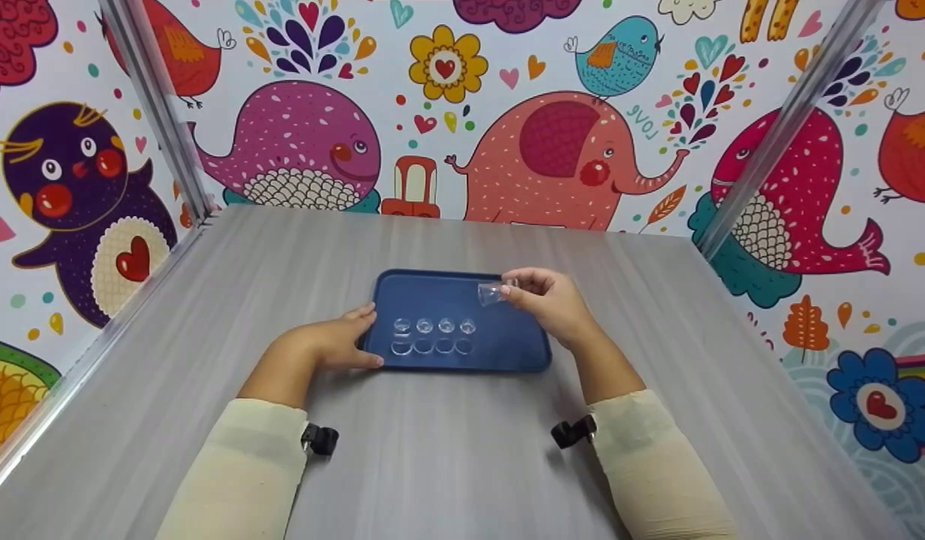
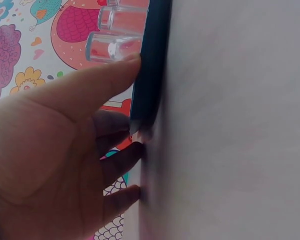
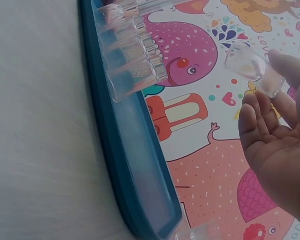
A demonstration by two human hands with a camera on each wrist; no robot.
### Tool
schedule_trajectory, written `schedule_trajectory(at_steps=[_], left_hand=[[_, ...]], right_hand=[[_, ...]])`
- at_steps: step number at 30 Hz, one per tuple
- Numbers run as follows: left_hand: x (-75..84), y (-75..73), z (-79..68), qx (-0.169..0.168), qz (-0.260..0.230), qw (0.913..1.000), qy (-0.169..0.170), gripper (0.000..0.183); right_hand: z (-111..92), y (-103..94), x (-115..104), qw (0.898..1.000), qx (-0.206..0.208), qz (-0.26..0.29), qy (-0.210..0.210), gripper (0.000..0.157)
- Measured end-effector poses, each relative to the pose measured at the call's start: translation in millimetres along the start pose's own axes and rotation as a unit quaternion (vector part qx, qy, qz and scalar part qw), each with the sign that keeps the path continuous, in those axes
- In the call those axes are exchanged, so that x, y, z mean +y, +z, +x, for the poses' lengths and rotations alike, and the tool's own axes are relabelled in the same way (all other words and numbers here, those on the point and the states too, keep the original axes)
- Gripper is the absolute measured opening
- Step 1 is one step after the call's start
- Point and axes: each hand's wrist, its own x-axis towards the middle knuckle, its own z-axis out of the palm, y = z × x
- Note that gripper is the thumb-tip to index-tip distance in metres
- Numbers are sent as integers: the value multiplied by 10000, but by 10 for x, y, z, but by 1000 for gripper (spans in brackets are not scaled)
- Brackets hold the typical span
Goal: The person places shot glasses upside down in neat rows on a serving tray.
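Observation:
A blue tray (image 1: pixel 507 349) lies on the table, bearing a row of several small clear shot glasses (image 1: pixel 435 336) on its left half. These stand upside down, thick bases up, as the right wrist view shows of the glasses (image 3: pixel 134 77). My left hand (image 1: pixel 334 341) holds the tray's left end, thumb at the near corner and fingers along the left side. Over the tray's far right part, my right hand (image 1: pixel 548 300) pinches another shot glass (image 1: pixel 491 293) between thumb and fingers. That glass is tilted, its wide end toward the left in the head view.
The grey wood-grain table (image 1: pixel 432 450) runs back to a wall (image 1: pixel 492 67) printed with cartoon animals. Metal posts (image 1: pixel 792 112) stand at the corners. Part of a clear glass object (image 3: pixel 200 231) shows near the tray's end in the right wrist view.

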Motion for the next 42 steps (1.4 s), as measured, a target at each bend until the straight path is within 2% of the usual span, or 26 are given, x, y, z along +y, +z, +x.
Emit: schedule_trajectory(at_steps=[9,15,20,25,35,42], left_hand=[[-7,14,-8,49,-28,9999,87,99],[-2,8,8,27,-8,10000,78,98],[0,3,2,15,-15,10000,36,99],[-1,4,10,-5,2,10000,3,98],[-14,9,15,-19,-86,9999,57,99],[-7,6,4,-4,-49,10000,22,99]], right_hand=[[12,36,59,9984,-390,148,369,40],[3,87,128,9943,-739,-260,723,43],[25,133,212,9903,-969,-791,609,47],[39,164,283,9869,-1111,-1024,567,50],[35,193,349,9833,-1143,-1314,524,48],[41,173,334,9836,-1180,-1218,607,48]])
